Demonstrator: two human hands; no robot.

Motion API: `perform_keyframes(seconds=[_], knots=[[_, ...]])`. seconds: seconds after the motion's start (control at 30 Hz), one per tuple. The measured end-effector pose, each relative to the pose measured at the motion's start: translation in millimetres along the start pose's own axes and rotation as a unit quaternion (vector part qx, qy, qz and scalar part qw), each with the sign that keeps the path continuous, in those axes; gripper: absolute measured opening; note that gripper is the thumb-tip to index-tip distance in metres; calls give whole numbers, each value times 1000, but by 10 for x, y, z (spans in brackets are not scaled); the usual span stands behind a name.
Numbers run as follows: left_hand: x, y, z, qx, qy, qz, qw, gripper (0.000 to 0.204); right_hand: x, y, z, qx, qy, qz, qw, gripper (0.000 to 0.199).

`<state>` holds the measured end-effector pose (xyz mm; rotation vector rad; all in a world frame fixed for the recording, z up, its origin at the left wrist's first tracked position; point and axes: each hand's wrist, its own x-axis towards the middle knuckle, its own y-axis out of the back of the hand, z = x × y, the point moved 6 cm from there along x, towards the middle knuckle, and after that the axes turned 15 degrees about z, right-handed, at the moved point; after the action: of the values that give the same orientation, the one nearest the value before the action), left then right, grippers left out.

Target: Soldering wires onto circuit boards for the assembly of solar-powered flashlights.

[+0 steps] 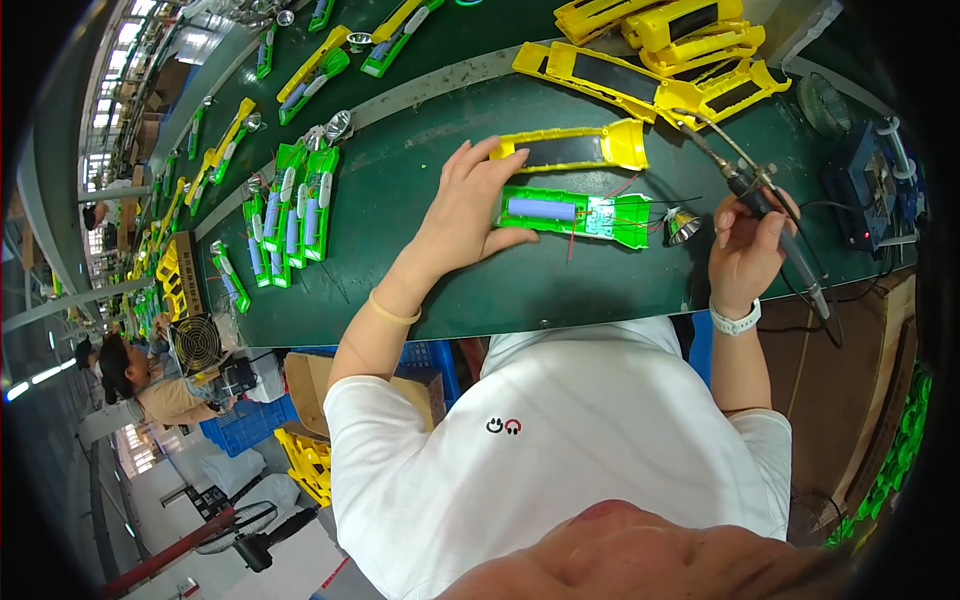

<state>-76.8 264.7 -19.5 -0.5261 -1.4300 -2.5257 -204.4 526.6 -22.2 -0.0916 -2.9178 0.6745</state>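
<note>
Row of finished green plastic half-shells (290,215) far left on dark green bench mat (420,290).

Left hand (462,210): fingers spread flat, pressing end of open green plastic torch shell with blue cylindrical cell and thin red wires (575,215); yellow plastic cover half (580,148) touching above.

Shell likely light, stiff, slippery; wires and joints fragile, so grip by side edges.

Small silver reflector cup (683,226) just beside shell's right end.

Right hand (745,255): fingers curled, pinching black-handled soldering iron (765,210), tip raised.

Brown cardboard box (312,385), perhaps open, under bench
</note>
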Motion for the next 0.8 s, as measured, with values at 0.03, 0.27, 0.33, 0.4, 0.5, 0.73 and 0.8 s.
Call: perform_keyframes(seconds=[0.03, 0.27, 0.33, 0.4, 0.5, 0.73, 0.8], knots=[[-6, -14, -33, -12, -13, 2, 1000, 81, -39, 17, 19, 6, -9, 15, 1000, 30], [-36, 216, 130, 76, -68, 91, 991, 50, -190, 29, 20, -14, -61, -14, 998, 23], [-26, 125, 327, 53, -141, 133, 980, 31, -251, -76, -14, -40, -71, -26, 996, 24], [-23, 1, 321, -25, -131, 128, 983, 29, -327, -148, 52, -30, -99, -37, 994, 25], [48, -25, 149, -141, 89, 142, 976, 23, -388, -208, 132, -40, -138, -60, 988, 23], [114, -41, 209, -51, 66, 82, 993, 13, -423, -240, 225, -89, -132, -104, 982, 22], [142, -22, 215, -57, 86, 85, 991, 13, -448, -251, 235, -120, -126, -125, 977, 23]])
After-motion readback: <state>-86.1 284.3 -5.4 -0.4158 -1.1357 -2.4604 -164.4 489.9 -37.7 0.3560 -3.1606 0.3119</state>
